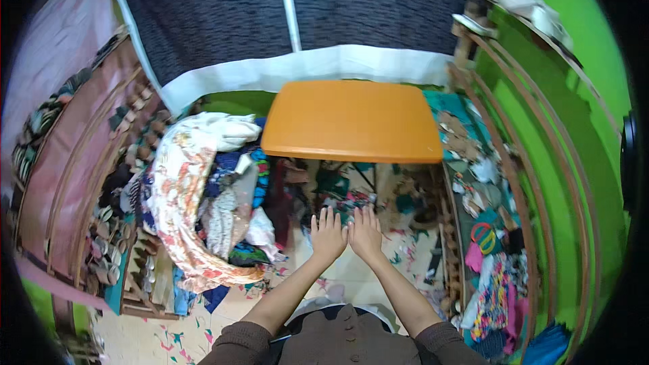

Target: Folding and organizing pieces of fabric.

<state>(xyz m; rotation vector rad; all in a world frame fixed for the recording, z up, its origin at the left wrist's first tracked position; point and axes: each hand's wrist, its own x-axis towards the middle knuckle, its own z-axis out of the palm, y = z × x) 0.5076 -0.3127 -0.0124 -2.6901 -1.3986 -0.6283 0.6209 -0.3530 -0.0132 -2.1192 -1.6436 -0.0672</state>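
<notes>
Indistinct scraps (351, 201) beyond both hands (329, 238) (366, 235)

small red and green scraps (177, 336) are being borne by the cream tiled floor (122, 334), which is being overhung by the orange rounded-corner table (351, 122); at the left, assorted shoes (106, 273) are being carried by the brown wooden rack (145, 313).

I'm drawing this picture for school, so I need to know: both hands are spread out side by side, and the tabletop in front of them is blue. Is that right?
Not quite: the head view shows the tabletop is orange. The left hand and right hand are indeed spread out side by side.
</notes>
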